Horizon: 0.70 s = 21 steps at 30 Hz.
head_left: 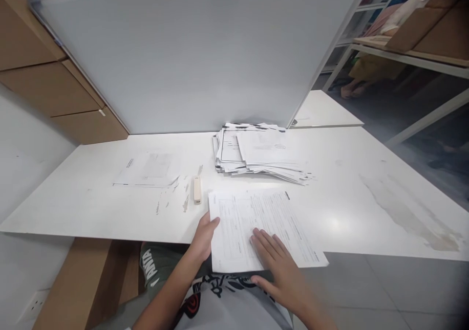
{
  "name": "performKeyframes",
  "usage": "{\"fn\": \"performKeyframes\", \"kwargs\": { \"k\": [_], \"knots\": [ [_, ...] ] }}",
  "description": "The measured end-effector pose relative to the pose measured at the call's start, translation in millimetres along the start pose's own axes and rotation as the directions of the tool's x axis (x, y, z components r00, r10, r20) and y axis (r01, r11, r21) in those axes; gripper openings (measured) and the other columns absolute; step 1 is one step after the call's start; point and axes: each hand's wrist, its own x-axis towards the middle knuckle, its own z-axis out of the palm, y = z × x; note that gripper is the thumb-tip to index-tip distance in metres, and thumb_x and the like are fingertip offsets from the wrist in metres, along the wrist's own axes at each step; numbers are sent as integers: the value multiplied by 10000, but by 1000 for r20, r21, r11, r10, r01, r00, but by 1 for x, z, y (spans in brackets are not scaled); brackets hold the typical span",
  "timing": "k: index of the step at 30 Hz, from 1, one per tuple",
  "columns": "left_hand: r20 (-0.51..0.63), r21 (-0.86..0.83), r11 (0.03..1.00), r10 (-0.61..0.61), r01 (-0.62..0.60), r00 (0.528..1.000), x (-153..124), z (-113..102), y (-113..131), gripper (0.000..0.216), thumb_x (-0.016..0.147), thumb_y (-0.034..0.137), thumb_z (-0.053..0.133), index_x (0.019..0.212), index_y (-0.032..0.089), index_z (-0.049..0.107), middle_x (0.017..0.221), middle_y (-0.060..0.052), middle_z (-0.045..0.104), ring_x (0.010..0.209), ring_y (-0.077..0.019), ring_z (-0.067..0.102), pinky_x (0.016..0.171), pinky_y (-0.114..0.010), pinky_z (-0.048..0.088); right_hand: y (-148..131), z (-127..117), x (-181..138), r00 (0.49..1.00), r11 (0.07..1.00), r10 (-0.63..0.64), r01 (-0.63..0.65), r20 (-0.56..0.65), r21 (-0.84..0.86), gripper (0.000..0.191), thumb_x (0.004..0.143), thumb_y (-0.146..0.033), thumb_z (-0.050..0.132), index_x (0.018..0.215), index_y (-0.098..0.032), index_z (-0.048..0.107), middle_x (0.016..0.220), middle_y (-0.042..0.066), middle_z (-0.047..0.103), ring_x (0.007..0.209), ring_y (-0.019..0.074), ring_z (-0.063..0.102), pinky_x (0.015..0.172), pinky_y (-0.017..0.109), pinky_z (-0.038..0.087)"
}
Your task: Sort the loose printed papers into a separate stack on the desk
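Printed sheets of paper (238, 222) lie over the front edge of the white table, partly overhanging toward my body. My left hand (205, 234) grips their left edge, thumb on top and fingers underneath. Flat on the printed text rests my right hand (273, 259), its fingers stretched out and its thumb near the lower edge. Beyond the sheets sits a messy pile of papers (260, 149). A small cream-coloured block, perhaps a stapler or power bank (197, 189), lies left of the sheets. Farther left is a thin set of papers (146, 168) lying flat.
A large whiteboard (205, 56) stands upright along the back of the white table (91, 208). Cardboard boxes (76, 88) are stacked at the left. Worn marks (410, 208) show on the table's right. Behind, at right, a person (366, 71) is near a metal-framed table (414, 58).
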Motion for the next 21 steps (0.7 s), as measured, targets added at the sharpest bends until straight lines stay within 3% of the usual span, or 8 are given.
{"fn": "performKeyframes", "kwargs": {
  "k": [4, 9, 15, 21],
  "knots": [
    [-31, -18, 999, -32, 31, 999, -26, -21, -2, 457, 722, 272, 737, 1154, 148, 654, 1217, -147, 646, 1177, -335, 555, 1012, -424, 390, -3, -19, 25, 999, 998, -28, 29, -22, 53, 705, 920, -443, 453, 1505, -225, 127, 1522, 81, 303, 1401, 252, 267, 1111, 470, 300],
    [-125, -78, 994, -83, 74, 989, -49, -43, -2, 451, 696, 245, 748, 1129, 154, 663, 1156, -137, 680, 1149, -345, 572, 994, -433, 400, -12, -19, 95, 998, 993, -57, 59, -25, 106, 551, 956, -396, 388, 1465, -216, 280, 1505, 74, 342, 1391, 251, 291, 1109, 479, 310],
    [-48, -98, 994, -54, 49, 997, -38, -43, 8, 470, 695, 221, 736, 1152, 154, 646, 1180, -141, 666, 1144, -335, 575, 993, -422, 404, -16, -14, 180, 983, 976, -165, 151, 79, 157, 480, 953, -345, 380, 1396, -161, 413, 1504, 109, 337, 1387, 271, 297, 1105, 482, 305],
    [-34, -94, 994, -64, 60, 997, -28, -42, 13, 472, 676, 185, 722, 1141, 158, 648, 1140, -126, 686, 1132, -330, 583, 996, -429, 400, -18, -10, 209, 973, 975, -146, 111, 179, 194, 515, 923, -306, 425, 1416, -162, 383, 1511, 113, 319, 1356, 284, 355, 1066, 461, 355]
  ]
}}
